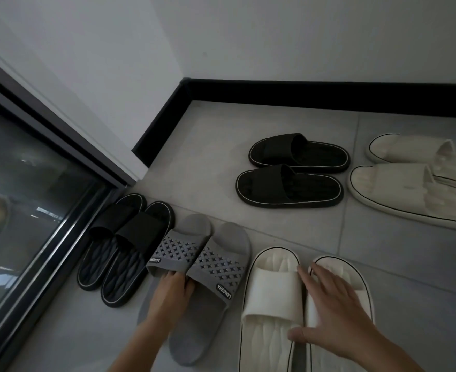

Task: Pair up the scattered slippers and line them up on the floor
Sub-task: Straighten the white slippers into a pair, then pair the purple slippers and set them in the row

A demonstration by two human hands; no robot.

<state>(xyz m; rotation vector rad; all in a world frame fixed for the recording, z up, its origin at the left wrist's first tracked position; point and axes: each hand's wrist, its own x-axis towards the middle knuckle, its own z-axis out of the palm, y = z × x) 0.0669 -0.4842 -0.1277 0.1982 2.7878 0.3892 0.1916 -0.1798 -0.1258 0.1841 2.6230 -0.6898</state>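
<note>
Left hand [167,289]: fingers under grey pair [210,260] straps, grasp unclear. Right hand [334,312]: released, spread flat on white pair [271,294]. Both sit mid-floor [302,232]. Slide them until the heels are level.

Grey tiled floor [208,146] here. Black skirting [302,96] runs along its far edge and turns at the corner, below a white wall [275,36]. At the left edge, a dark-framed glass door [20,197], reflections showing in it.
</note>
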